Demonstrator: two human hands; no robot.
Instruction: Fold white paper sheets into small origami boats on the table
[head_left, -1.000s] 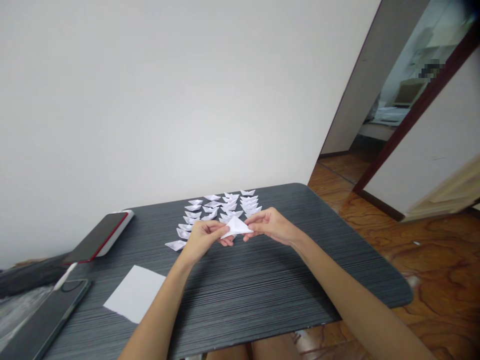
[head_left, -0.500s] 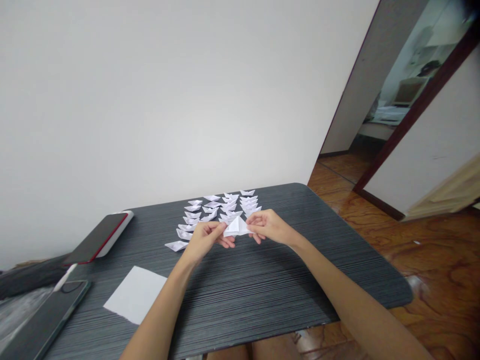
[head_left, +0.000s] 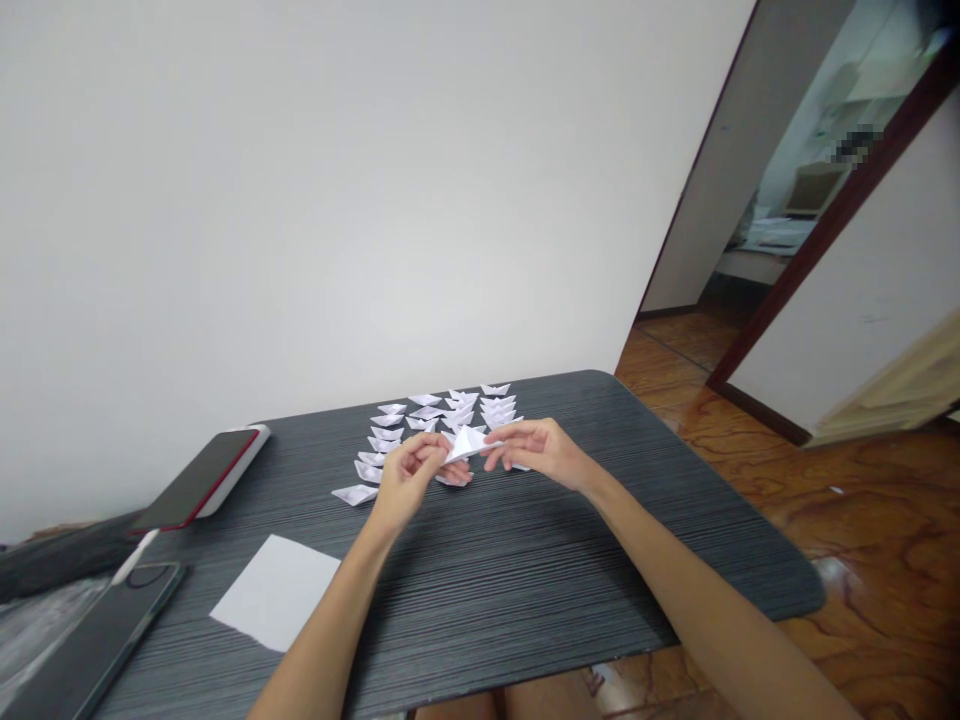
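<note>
A small white paper boat (head_left: 466, 443) is held above the table between my two hands, its pointed middle facing up. My left hand (head_left: 417, 472) pinches its left end between thumb and fingers. At the other end, my right hand (head_left: 538, 450) has its fingertips closed on the boat's tip. Behind and around my hands, several finished-looking paper boats (head_left: 387, 434) stand in rows on the dark table. Some of them are partly hidden by my hands. Left of my left forearm lies a flat white sheet of paper (head_left: 279, 592).
The dark grained table (head_left: 480, 600) meets a white wall at its back. On the left are a phone (head_left: 105, 640) with a white cable and a black, red-edged device (head_left: 196, 480) on a white one. A doorway opens at the far right.
The paper boat has turned and tilted, its left end now lower and nearer me. My right hand's fingers have straightened somewhat along its end. The view has shifted slightly.
</note>
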